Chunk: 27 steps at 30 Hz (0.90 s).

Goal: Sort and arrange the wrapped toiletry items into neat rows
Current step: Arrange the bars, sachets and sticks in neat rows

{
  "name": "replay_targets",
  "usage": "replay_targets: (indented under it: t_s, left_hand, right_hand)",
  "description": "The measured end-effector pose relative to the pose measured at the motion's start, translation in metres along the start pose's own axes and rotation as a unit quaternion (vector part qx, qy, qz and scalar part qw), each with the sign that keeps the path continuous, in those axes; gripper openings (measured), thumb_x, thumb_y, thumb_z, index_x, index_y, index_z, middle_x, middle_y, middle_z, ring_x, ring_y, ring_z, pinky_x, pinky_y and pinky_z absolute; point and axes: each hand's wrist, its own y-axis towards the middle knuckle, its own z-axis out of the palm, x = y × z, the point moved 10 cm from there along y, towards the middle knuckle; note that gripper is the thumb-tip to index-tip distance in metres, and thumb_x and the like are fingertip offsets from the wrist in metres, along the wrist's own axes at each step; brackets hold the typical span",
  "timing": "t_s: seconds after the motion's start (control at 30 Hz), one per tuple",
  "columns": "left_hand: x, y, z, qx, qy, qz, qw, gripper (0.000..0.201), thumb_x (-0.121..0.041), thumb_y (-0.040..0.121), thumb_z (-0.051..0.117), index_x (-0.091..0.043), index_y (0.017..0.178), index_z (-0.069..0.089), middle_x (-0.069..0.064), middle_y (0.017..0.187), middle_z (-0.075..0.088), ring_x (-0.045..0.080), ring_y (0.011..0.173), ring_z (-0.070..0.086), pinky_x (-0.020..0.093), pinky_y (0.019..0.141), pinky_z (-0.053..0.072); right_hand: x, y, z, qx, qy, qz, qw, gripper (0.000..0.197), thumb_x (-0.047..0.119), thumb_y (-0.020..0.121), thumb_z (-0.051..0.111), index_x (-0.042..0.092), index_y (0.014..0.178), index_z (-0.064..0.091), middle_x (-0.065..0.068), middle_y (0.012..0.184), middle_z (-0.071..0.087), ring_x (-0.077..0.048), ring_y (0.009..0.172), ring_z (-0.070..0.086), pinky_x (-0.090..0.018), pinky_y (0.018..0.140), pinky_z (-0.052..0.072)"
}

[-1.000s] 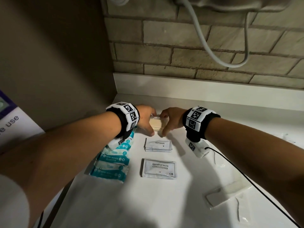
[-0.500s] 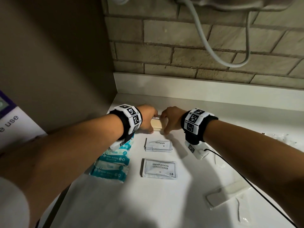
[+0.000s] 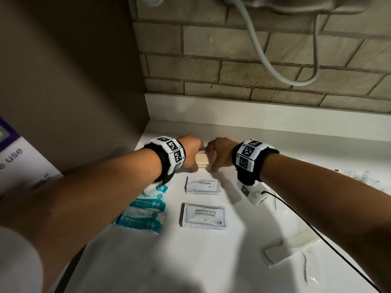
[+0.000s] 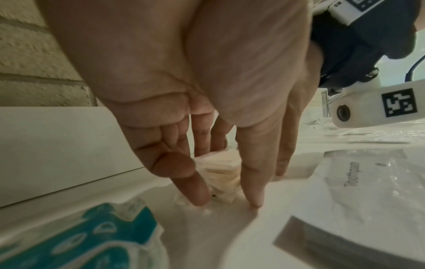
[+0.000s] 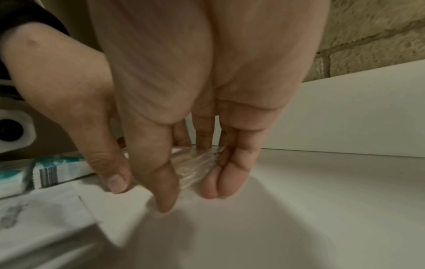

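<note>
A small beige wrapped soap (image 3: 202,160) lies on the white counter (image 3: 211,261) near the back wall. My left hand (image 3: 193,159) holds its left end and my right hand (image 3: 215,159) its right end. In the left wrist view the left hand (image 4: 224,200) has the soap (image 4: 220,174) between thumb and fingers, tips on the counter. In the right wrist view the right hand (image 5: 188,196) pinches the clear wrap (image 5: 195,163) likewise. In front lie a toothpaste sachet stack (image 3: 203,185) and a shampoo sachet (image 3: 204,215). Teal wipes packs (image 3: 143,210) form a column on the left.
A wrapped comb (image 3: 289,248) and other clear-wrapped items (image 3: 357,174) lie at the right. A brick wall with a hanging grey cable (image 3: 264,56) stands behind, and a plain wall (image 3: 74,81) closes the left side. A black cable (image 3: 317,233) trails from my right wrist.
Almost nothing differs: both hands stay around the soap in the same spot, with only slight shifts of the fingers.
</note>
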Motion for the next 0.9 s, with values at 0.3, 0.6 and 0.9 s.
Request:
replay_targets:
  t_s: [0.3, 0.6, 0.9]
  left_hand:
    - [0.0025, 0.0016, 0.0013, 0.019, 0.025, -0.014, 0.999, 0.032, -0.026, 0.064, 0.078, -0.014, 0.092, 0.067, 0.005, 0.08, 0.07, 0.026, 0.07, 0.068, 0.035, 0.066, 0.06]
    - [0.001, -0.0004, 0.002, 0.028, 0.023, -0.013, 0.999, 0.04, -0.027, 0.06, 0.078, -0.015, 0.096, 0.065, 0.004, 0.082, 0.069, 0.026, 0.071, 0.067, 0.037, 0.068, 0.06]
    - [0.0011, -0.0014, 0.0028, 0.024, 0.004, -0.001, 1.0, 0.044, -0.026, 0.065, 0.079, -0.017, 0.105, 0.063, 0.002, 0.088, 0.068, 0.024, 0.078, 0.066, 0.031, 0.067, 0.056]
  right_hand:
    - [-0.0021, 0.0007, 0.0007, 0.0, 0.007, 0.004, 1.0, 0.049, 0.025, 0.073, 0.076, 0.01, 0.118, 0.065, -0.01, 0.118, 0.066, -0.027, 0.108, 0.061, -0.03, 0.087, 0.051]
    - [-0.0019, 0.0004, 0.0014, 0.0, 0.005, -0.001, 1.0, 0.053, 0.027, 0.075, 0.075, 0.009, 0.123, 0.062, -0.011, 0.121, 0.065, -0.028, 0.11, 0.06, -0.031, 0.09, 0.05]
    - [-0.0067, 0.0024, 0.0036, 0.005, 0.024, 0.007, 1.0, 0.059, 0.028, 0.073, 0.077, 0.011, 0.127, 0.059, -0.009, 0.123, 0.064, -0.026, 0.112, 0.059, -0.026, 0.084, 0.046]
